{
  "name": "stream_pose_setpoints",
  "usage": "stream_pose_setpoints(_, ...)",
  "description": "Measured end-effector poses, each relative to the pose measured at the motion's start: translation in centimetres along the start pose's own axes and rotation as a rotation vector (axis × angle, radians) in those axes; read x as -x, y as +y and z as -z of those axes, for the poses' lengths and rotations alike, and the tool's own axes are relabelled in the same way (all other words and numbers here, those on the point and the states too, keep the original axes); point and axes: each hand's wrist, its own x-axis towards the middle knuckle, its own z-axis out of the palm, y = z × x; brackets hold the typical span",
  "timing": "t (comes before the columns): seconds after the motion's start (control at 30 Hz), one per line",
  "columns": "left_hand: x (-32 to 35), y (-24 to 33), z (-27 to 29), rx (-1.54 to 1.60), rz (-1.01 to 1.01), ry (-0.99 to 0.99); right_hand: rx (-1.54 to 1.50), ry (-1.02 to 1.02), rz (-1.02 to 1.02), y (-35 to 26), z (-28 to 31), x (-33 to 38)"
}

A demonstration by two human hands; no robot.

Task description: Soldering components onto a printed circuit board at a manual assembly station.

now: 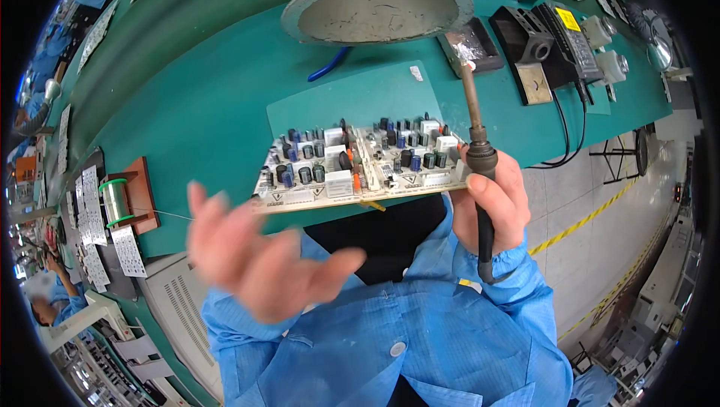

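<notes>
One circuit board is raised over the near edge of the counter, right grip clenched around a soldering iron; left grip (blurred, I can't tell its hold) beside thin wire. Probably positioning the board, which next calls for steady support.

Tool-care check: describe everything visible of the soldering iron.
The soldering iron has a slim, dull, metal-looking shaft, a ridged dark collar and a black lower part that bends at its end. The right hand grips it, tip pointing away from the wearer. The tip end overlaps a dark tray in view; whether they touch is unclear.
</notes>
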Motion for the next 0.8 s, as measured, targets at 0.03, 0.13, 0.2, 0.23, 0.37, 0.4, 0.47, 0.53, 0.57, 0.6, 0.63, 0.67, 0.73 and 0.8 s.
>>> stream_pose_setpoints(0.03, 1.2, -0.6, 0.5, 0.125, 0.161, 0.175, -0.03, 0.058, -0.017, 0.1, -0.2, 0.3)
stream_pose_setpoints(0.13, 0.8, -0.8, -0.3, 0.297, 0.583, 0.274, -0.051, 0.167, -0.065, 0.6, -0.7, 2.0)
stream_pose_setpoints(0.2, 1.5, -1.4, -0.4, 0.517, 0.845, 0.12, -0.188, 0.212, -0.133, 0.8, -1.0, 2.7)
stream_pose_setpoints(0.23, 1.9, -1.9, -0.6, 0.671, 0.928, 0.056, -0.222, 0.195, -0.163, 0.7, -0.9, 2.7)
stream_pose_setpoints(0.37, 1.3, -0.4, -0.4, 1.026, 1.218, 0.13, -0.275, 0.227, -0.207, 0.5, -1.0, 2.8)
stream_pose_setpoints(0.4, 1.4, -0.5, -0.3, 1.063, 1.206, 0.156, -0.266, 0.234, -0.22, 0.6, -1.0, 3.0)
stream_pose_setpoints(0.47, 1.3, -0.1, -0.3, 1.004, 1.196, 0.181, -0.255, 0.243, -0.235, 0.8, -0.9, 3.3)
stream_pose_setpoints(0.53, 1.5, 0.0, -0.2, 1.022, 1.183, 0.188, -0.316, 0.268, -0.202, 1.0, -0.9, 3.5)
stream_pose_setpoints(0.57, 1.6, 0.0, -0.2, 1.039, 1.17, 0.199, -0.314, 0.269, -0.203, 1.1, -0.9, 3.6)
stream_pose_setpoints(0.6, 1.7, -0.3, -0.1, 1.105, 1.142, 0.205, -0.313, 0.273, -0.192, 1.1, -0.9, 3.6)
stream_pose_setpoints(0.63, 1.8, -0.5, -0.2, 1.102, 1.139, 0.205, -0.312, 0.277, -0.181, 1.2, -1.0, 3.6)
stream_pose_setpoints(0.67, 2.0, -0.7, -0.2, 1.125, 1.138, 0.218, -0.315, 0.279, -0.18, 0.9, -1.2, 3.3)
stream_pose_setpoints(0.73, 2.4, -1.1, -0.3, 1.13, 1.131, 0.235, -0.359, 0.39, -0.317, -0.4, -1.7, 2.5)
stream_pose_setpoints(0.8, 3.0, -1.5, -0.6, 1.145, 1.116, 0.3, -0.375, 0.368, -0.316, -0.3, -1.5, 2.5)
